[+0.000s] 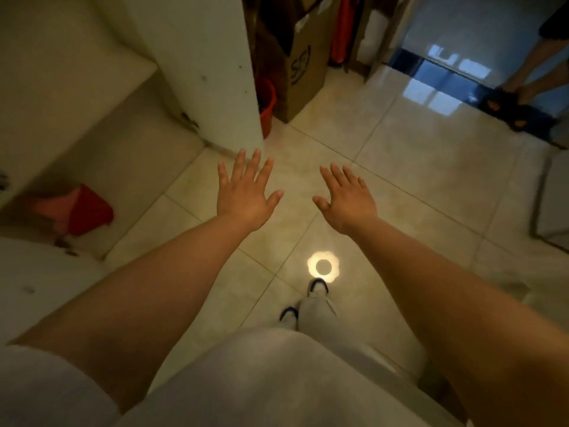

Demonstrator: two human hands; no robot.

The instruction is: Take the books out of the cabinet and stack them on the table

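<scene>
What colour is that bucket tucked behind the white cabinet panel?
The bucket is red-orange, seen in the head view.

Glossy beige floor tiles [400, 143] underfoot, with a round ring of reflected light [323, 266] near the bottom middle. A tall cardboard box [303, 72] upright on the floor at the top, printed with dark letters. Just left of the box, a red bucket [267, 109], partly hidden. Behind the box, something red and upright [345, 29], too blurred to tell. At the top right corner, another person's legs [535, 66] in dark sandals [508, 107], beside a dark strip in the floor [412, 61] with blue-white window reflections. At the right edge, a pale panel [554, 195].
</scene>
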